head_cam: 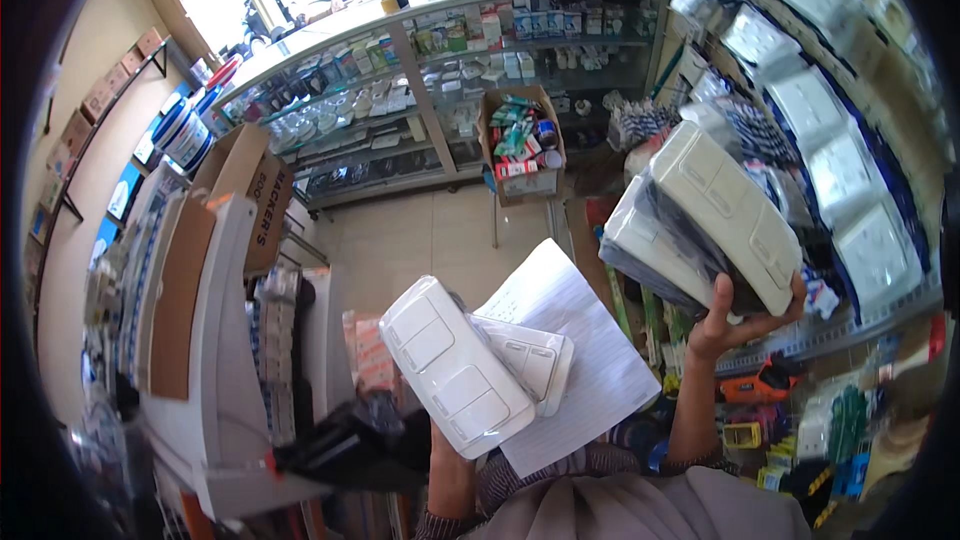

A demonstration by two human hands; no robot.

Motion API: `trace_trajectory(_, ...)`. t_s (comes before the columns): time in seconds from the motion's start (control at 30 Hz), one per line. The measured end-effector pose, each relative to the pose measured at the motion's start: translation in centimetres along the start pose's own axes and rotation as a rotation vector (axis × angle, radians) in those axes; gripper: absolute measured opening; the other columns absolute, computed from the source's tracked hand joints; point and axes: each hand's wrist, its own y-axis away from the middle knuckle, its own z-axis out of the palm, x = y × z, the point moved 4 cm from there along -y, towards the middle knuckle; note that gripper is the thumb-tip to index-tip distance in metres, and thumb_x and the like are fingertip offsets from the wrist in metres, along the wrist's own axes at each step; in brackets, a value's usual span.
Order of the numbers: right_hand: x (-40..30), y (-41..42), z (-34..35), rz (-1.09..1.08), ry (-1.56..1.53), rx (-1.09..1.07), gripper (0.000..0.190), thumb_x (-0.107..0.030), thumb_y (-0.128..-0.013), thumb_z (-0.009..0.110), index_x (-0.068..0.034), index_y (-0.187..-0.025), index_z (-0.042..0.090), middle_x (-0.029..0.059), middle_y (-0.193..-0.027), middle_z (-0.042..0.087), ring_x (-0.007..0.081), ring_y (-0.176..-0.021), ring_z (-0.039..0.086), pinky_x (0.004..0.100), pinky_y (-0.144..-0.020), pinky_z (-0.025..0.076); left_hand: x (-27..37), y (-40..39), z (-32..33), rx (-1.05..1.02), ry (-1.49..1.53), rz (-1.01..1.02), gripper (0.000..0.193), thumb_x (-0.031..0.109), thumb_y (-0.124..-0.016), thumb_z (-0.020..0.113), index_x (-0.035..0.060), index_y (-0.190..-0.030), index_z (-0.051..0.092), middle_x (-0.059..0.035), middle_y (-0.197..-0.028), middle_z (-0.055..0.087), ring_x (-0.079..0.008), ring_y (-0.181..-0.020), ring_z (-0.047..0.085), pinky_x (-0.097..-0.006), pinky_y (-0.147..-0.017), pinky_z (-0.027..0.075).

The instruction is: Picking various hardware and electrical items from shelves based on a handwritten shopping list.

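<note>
My left hand [448, 457] shows mostly as a wrist; its fingers are hidden beneath what it carries. On it rest a long white wall switch panel [459, 371] in clear wrap, a smaller white switch panel [536, 360], and a lined sheet of paper [581, 349] bearing handwriting. Raised at the right, my right hand [739, 326] grips a stack of switch panels from below. The nearest is a cream panel [724, 214]; behind it, with dark backing between, sits another wrapped white panel [652, 240].
Packaged white fittings [810, 116] hang along the right wall. Ahead, a carton [525, 187] of small packages stands before a glass display counter [427, 97]. At left are a white shelf unit [225, 360] and a cardboard box [259, 195]. An orange tool [757, 384] lies low at right.
</note>
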Motion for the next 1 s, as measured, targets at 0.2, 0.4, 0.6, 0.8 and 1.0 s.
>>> trace_trajectory(0.2, 6.9, 0.3, 14.5, 0.141, -0.087, -0.096, 0.068, -0.007, -0.070, 0.071, -0.005, -0.125, 0.031, 0.0133, -0.120, 0.035, 0.0248, -0.111, 0.037, 0.0379, -0.096, 0.031, 4.7, -13.2, 0.8, 0.019, -0.038, 0.015, 0.065, 0.055, -0.086, 0.040, 0.0051, -0.127, 0.037, -0.0145, -0.120, 0.050, -0.0286, -0.102, 0.055, -0.0403, -0.083, 0.049)
trace_trajectory(0.4, 15.1, 5.3, 28.3, 0.397, -0.163, -0.186, 0.067, -0.007, -0.067, 0.076, -0.004, -0.120, 0.036, 0.0134, -0.113, 0.044, 0.0242, -0.105, 0.045, 0.0359, -0.092, 0.035, 7.7, -24.0, 0.1, 0.094, -0.117, -0.016, 0.066, 0.055, -0.085, 0.042, 0.0049, -0.128, 0.035, -0.0147, -0.120, 0.049, -0.0285, -0.103, 0.054, -0.0404, -0.084, 0.049)
trace_trajectory(0.6, 27.7, 13.2, 40.3, 0.441, 0.043, -0.405, 0.058, -0.020, -0.065, 0.078, -0.003, -0.111, 0.048, 0.0146, -0.106, 0.051, 0.0293, -0.100, 0.050, 0.0366, -0.087, 0.039, 8.5, -36.0, 0.3, 0.122, -0.200, -0.015, 0.068, 0.056, -0.084, 0.043, 0.0048, -0.128, 0.034, -0.0148, -0.121, 0.048, -0.0284, -0.104, 0.053, -0.0404, -0.085, 0.048)
trace_trajectory(0.8, 38.0, 20.7, 49.5, 0.575, 0.227, -0.729, 0.061, -0.031, -0.064, 0.077, -0.010, -0.113, 0.048, 0.0163, -0.104, 0.051, 0.0343, -0.096, 0.051, 0.0417, -0.083, 0.041, 9.5, -47.8, 1.7, 0.174, -0.298, -0.018, 0.070, 0.057, -0.083, 0.044, 0.0047, -0.129, 0.033, -0.0150, -0.121, 0.048, -0.0283, -0.105, 0.053, -0.0405, -0.086, 0.047)
trace_trajectory(1.0, 45.0, 26.3, 54.6, 0.765, 0.015, -0.952, 0.062, -0.029, -0.069, 0.074, -0.015, -0.121, 0.042, 0.0183, -0.111, 0.049, 0.0372, -0.104, 0.048, 0.0429, -0.086, 0.040, 11.3, -56.8, 2.0, 0.266, -0.371, -0.016, 0.072, 0.057, -0.082, 0.045, 0.0045, -0.130, 0.032, -0.0152, -0.122, 0.047, -0.0283, -0.106, 0.052, -0.0405, -0.087, 0.047)
